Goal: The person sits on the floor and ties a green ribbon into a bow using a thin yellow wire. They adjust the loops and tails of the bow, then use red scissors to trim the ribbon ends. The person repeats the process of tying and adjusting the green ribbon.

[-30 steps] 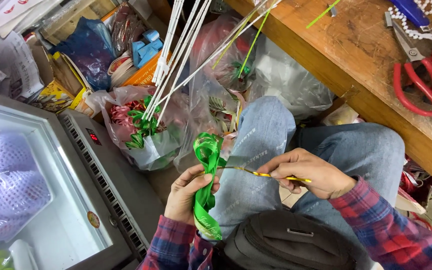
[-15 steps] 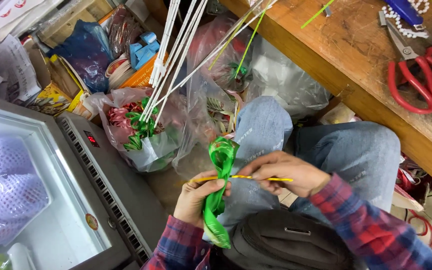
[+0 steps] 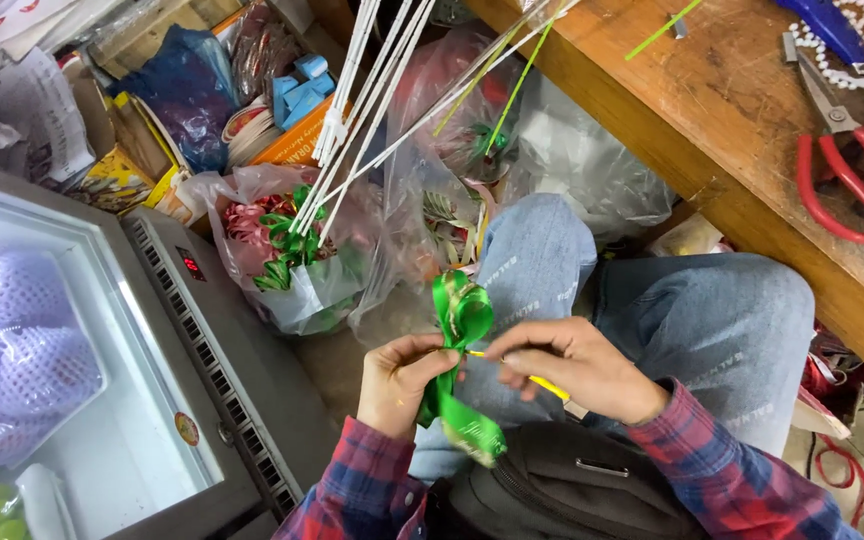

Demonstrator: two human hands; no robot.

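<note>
cluttered floor (image 3: pixel 342 365) beside wooden workbench (image 3: pixel 752 120)

Bright even light, glare on the freezer lid (image 3: pixel 42 300), slight motion blur, edges bowed

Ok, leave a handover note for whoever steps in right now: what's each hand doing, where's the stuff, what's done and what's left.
Left hand: pinches the green ribbon below its loops, tail hanging over the lap.
Right hand: holds a thin yellow stick against the ribbon's gathered point.
Nearby: white sticks leaning by the wooden bench, red scissors on it, bag of finished bows on the floor.
Done: loops formed.
Left, apparently: securing the bow to the stick.
</note>
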